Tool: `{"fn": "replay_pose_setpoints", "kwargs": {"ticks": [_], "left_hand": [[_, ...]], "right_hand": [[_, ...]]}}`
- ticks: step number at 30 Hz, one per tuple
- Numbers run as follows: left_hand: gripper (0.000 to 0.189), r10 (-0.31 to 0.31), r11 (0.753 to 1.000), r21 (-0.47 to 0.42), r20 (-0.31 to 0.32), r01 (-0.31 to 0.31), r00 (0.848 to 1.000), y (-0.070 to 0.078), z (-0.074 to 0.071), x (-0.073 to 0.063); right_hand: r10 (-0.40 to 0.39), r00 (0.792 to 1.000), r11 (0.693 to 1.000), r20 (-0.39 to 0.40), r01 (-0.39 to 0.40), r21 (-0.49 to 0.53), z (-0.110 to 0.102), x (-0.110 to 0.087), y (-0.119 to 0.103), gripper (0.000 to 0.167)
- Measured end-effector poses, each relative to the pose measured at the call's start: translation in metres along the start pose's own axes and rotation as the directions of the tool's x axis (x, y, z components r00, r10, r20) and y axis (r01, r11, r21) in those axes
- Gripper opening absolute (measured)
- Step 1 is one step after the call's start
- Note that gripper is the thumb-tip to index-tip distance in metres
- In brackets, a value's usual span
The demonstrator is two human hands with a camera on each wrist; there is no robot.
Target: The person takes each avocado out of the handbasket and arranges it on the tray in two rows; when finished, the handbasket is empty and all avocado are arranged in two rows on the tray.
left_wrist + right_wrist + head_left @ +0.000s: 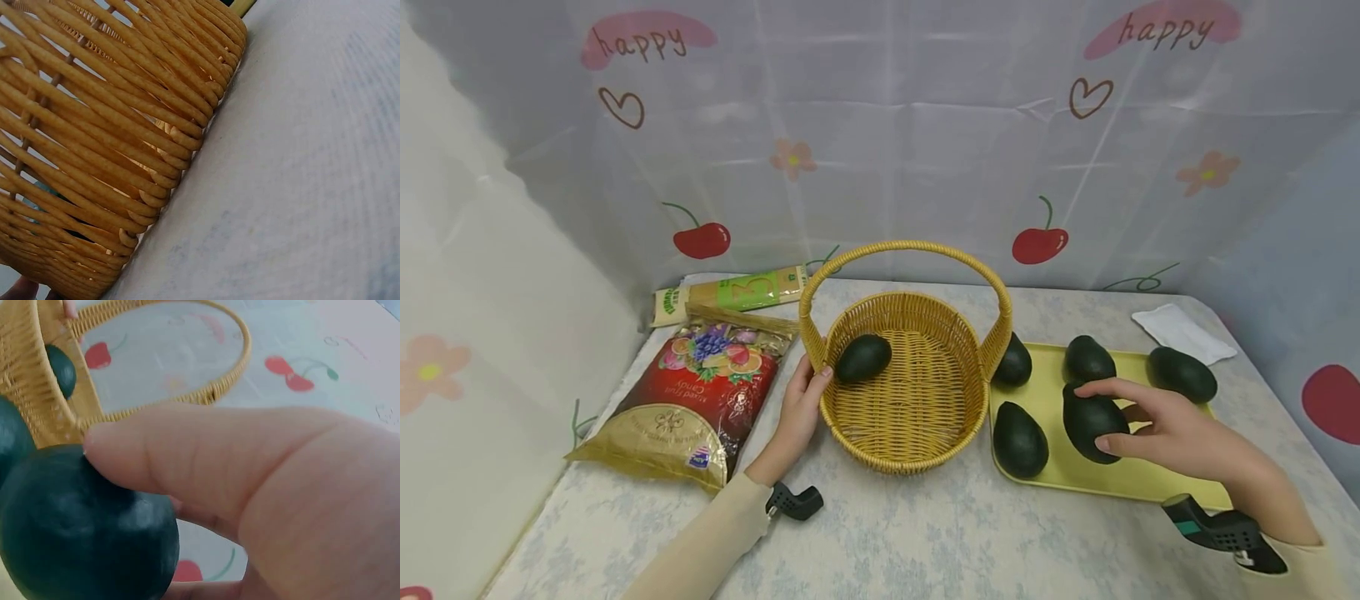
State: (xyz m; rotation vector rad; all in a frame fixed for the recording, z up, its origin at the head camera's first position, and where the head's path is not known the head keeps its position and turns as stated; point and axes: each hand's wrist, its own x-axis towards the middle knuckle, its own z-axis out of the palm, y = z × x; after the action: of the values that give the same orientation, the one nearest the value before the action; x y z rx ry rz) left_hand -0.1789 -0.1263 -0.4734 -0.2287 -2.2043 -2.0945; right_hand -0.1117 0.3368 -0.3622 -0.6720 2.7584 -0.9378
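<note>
My right hand (1176,429) holds a dark green avocado (1092,427) between thumb and fingers, over the yellow tray (1052,475). The right wrist view shows the thumb (156,447) pressed on the held avocado (87,525). My left hand (797,408) grips the left side of a yellow wicker basket (902,462), thumb at its rim beside the handle's foot. Within the basket, one avocado (863,358) lies against the left wall. In the left wrist view the woven basket wall (119,125) fills the left half, and only fingertips (22,290) show at the bottom corner.
Several more avocados (1020,440) lie on the tray, right of the basket. A red and gold candy bag (692,408) lies to the left, with a green and yellow packet (748,290) behind it. A white cloth (1183,333) rests at the back right. A printed curtain (887,150) hangs behind.
</note>
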Motion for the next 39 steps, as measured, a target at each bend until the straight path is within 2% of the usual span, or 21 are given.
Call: {"fn": "replay_pose_setpoints", "kwargs": {"ticks": [6,9,15,20,30,36,39], "left_hand": [[0.053,-0.006,1.000,0.002,0.006,0.006,1.000,0.000,0.000,0.000],[0.053,-0.004,1.000,0.001,0.007,0.004,1.000,0.000,0.000,0.000],[0.053,-0.003,1.000,0.000,0.006,0.003,1.000,-0.001,0.000,0.000],[0.053,-0.005,1.000,0.004,0.001,0.005,1.000,-0.001,0.000,0.000],[0.053,-0.012,1.000,0.000,0.002,0.012,1.000,0.001,-0.001,-0.001],[0.054,-0.014,1.000,0.000,-0.001,0.014,1.000,0.001,-0.001,0.000],[0.055,-0.012,1.000,-0.004,0.002,0.012,1.000,0.001,0.000,0.000]], "right_hand": [[-0.068,0.996,0.997,-0.053,0.066,-0.033,0.000,-0.006,0.023,0.051],[-0.049,0.998,0.998,-0.045,0.047,-0.045,-0.001,-0.006,0.031,0.049],[0.049,0.999,0.998,0.018,-0.049,-0.028,0.002,-0.006,0.039,0.046],[0.109,0.989,0.994,0.100,-0.108,-0.024,0.004,-0.005,0.040,0.046],[0.147,0.959,0.984,0.241,-0.166,0.061,0.004,-0.001,0.042,0.047],[0.165,0.950,0.979,0.264,-0.189,0.069,0.003,-0.001,0.042,0.048],[0.194,0.932,0.961,0.308,-0.243,0.131,0.002,-0.001,0.041,0.052]]}}
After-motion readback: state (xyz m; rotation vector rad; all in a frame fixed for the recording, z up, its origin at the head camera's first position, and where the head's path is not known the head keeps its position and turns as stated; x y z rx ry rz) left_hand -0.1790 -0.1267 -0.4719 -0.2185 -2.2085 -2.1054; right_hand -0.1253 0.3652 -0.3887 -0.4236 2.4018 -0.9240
